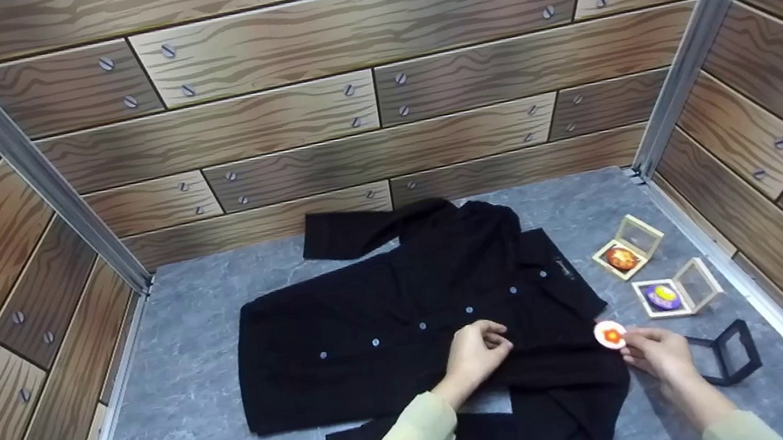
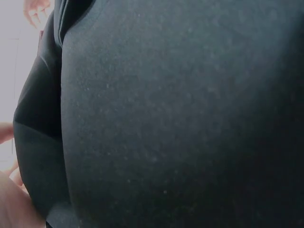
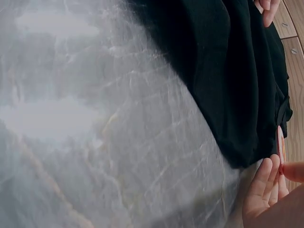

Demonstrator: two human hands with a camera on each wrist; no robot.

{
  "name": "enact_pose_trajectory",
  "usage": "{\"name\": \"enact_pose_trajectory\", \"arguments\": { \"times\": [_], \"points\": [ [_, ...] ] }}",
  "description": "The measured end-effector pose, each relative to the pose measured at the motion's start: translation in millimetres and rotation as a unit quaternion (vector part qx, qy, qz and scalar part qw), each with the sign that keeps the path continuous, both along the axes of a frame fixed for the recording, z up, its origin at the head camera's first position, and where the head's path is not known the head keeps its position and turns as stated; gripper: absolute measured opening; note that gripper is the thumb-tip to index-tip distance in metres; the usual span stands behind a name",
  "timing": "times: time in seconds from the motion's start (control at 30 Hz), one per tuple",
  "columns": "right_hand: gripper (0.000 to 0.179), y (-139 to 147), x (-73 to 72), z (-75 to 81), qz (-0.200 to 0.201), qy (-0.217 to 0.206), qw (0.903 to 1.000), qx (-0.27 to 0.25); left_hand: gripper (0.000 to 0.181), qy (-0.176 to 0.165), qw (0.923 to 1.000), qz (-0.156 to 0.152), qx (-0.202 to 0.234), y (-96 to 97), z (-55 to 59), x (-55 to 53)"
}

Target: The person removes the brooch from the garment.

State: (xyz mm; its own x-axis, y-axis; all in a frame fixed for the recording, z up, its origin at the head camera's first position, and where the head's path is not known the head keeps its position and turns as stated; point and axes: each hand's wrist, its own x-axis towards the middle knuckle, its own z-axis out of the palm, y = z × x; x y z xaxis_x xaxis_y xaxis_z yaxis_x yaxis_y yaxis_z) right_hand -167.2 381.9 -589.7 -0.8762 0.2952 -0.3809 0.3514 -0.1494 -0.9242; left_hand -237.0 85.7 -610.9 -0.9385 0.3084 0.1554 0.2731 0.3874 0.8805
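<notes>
A black button-up shirt [image 1: 372,306] lies spread on the grey floor, its collar toward the right and a row of buttons across it. Over the shirt front is my left hand [image 1: 478,351], fingers loosely bent and apparently holding nothing. By the collar end, my right hand [image 1: 660,353] pinches a small round white badge [image 1: 610,335] with a red-orange design between thumb and fingers. The badge [image 3: 280,145] appears edge-on in the right wrist view, close to the dark cloth. Mostly black fabric [image 2: 166,114] fills the left wrist view.
To the right, two small hinged cases stand open, one holding an orange round badge [image 1: 622,258], the other a purple and yellow one [image 1: 663,296]. A black hinged case [image 1: 739,363] sits partly behind my right hand. Wood-patterned walls [image 1: 377,108] enclose the floor.
</notes>
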Motion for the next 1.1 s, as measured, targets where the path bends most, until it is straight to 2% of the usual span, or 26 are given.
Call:
{"name": "enact_pose_trajectory", "arguments": {
  "times": [0.33,0.77,1.1],
  "points": [
    [0.035,16,10.1,1.7,-0.014,-0.015,0.9997,-0.013,0.020,-0.007,0.9999,-0.007,0.008,1.7,-2.6,1.6],
    [0.039,30,21.5,5.0,-0.034,-0.011,0.9991,-0.024,0.021,-0.014,0.9994,-0.025,0.016,7.9,4.2,5.3],
    [0.041,39,30.1,7.6,-0.059,-0.017,0.9968,-0.052,0.021,-0.009,0.9993,-0.028,0.023,11.2,4.1,6.0]
  ]
}}
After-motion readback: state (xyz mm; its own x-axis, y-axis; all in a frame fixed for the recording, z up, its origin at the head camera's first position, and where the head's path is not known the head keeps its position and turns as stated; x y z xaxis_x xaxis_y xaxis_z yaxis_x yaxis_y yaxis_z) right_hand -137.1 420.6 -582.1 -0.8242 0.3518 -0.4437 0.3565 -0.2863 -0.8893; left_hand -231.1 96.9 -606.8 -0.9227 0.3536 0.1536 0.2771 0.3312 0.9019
